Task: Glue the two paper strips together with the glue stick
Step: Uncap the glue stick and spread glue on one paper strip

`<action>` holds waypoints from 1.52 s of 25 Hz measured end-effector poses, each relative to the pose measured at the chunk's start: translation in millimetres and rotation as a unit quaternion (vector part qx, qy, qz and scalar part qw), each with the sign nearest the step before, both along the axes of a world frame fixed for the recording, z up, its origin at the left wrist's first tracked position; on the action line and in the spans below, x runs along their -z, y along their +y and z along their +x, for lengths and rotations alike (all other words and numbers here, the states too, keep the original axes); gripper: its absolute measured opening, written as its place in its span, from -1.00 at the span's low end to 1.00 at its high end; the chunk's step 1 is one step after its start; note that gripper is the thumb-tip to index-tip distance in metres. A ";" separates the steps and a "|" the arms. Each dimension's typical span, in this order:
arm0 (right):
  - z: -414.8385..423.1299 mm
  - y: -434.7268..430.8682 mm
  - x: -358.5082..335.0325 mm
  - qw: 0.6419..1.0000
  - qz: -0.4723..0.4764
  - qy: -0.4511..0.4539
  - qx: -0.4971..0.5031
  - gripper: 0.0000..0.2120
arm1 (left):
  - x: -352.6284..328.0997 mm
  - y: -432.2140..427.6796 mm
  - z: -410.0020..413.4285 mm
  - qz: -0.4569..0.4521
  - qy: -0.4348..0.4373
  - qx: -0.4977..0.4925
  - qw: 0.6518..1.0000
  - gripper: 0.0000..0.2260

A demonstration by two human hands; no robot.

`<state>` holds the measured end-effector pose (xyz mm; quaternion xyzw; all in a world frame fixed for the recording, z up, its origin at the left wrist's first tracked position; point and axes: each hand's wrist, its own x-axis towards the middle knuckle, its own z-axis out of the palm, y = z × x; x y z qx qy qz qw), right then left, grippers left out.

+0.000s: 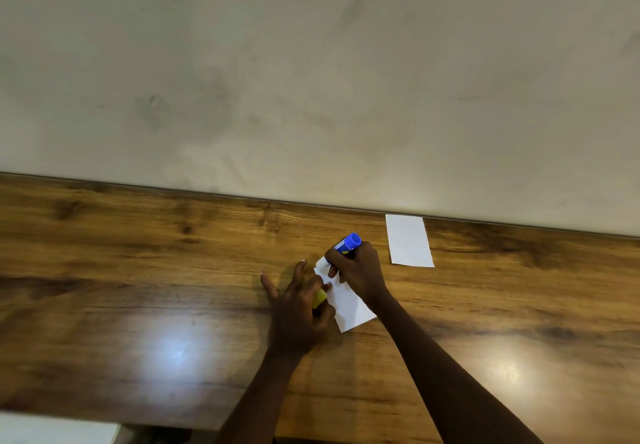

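A white paper strip point(349, 305) lies slanted on the wooden table point(138, 270) between my hands. My right hand point(360, 272) grips a blue glue stick point(348, 243), its white tip down on the far end of this strip. My left hand point(298, 308) rests at the strip's left edge, two fingers spread on the wood, with the yellow cap point(319, 299) tucked in its curled fingers. A second white paper strip point(408, 241) lies apart, to the right near the wall.
A pale wall point(311, 79) rises directly behind the table's far edge. A white surface point(55, 429) shows at the bottom left, below the table's near edge. Bright light reflections sit on the wood at left and right.
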<state>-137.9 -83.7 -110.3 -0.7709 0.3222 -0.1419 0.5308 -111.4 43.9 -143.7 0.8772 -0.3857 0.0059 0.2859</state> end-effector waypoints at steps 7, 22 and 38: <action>0.8 4.0 2.8 0.999 -0.033 0.026 -0.033 -0.86 | -0.2 0.0 -0.5 -0.009 0.018 0.003 1.000 -0.56; -15.7 -25.1 -2.1 0.998 -0.016 0.036 0.045 -0.82 | -6.0 -3.9 -2.7 0.037 -0.050 -0.025 0.998 -0.71; -35.1 -25.4 -10.5 0.988 -0.038 -0.057 0.137 -0.79 | -6.1 -2.3 -4.1 0.026 -0.076 -0.019 0.997 -0.75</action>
